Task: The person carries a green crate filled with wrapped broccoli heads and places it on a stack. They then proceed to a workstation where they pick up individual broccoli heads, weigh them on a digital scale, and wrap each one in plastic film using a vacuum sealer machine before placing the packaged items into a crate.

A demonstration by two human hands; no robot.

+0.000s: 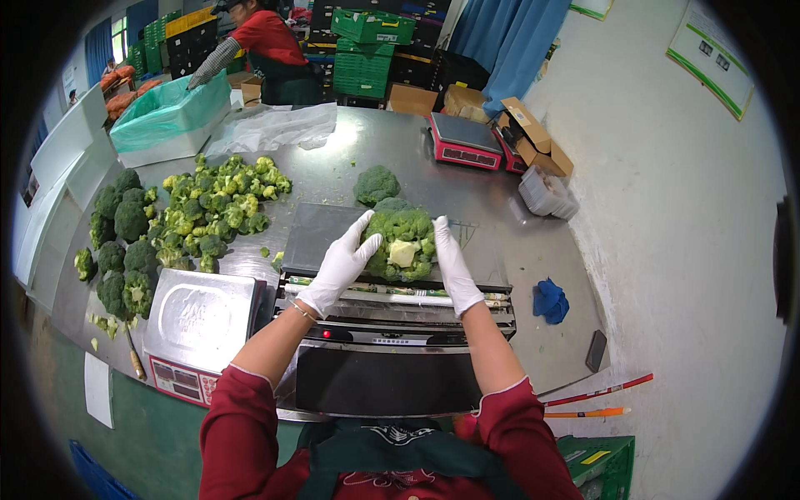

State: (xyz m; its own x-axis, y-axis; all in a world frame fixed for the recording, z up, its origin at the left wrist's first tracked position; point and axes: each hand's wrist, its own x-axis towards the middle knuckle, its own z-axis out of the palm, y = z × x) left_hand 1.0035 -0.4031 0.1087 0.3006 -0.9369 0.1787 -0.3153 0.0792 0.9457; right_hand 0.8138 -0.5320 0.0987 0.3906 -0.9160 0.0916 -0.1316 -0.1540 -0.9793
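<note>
Both my hands wear white gloves. Between them, over the film wrapping machine (300, 240), is a green broccoli head (409, 228) turned with its pale cut stem up. My left hand (340, 269) presses its left side, thumb and fingers spread around the florets. Against the right side lies my right hand (455, 265), its fingers held straight. Another broccoli crown (392, 204) shows just behind, partly hidden, and a further broccoli head (376, 185) sits beyond it on the metal table. Below my wrists run the film roll (431, 301) and a black plate (384, 381) nearest my body.
Cut broccoli florets (209, 200) and whole heads (131, 219) are piled left, near a weighing scale (200, 306) and a knife (135, 356). Rightward lie a blue cloth (550, 301), a phone (596, 350) and plastic trays (547, 194). A co-worker (269, 44) reaches into a lined box (169, 119).
</note>
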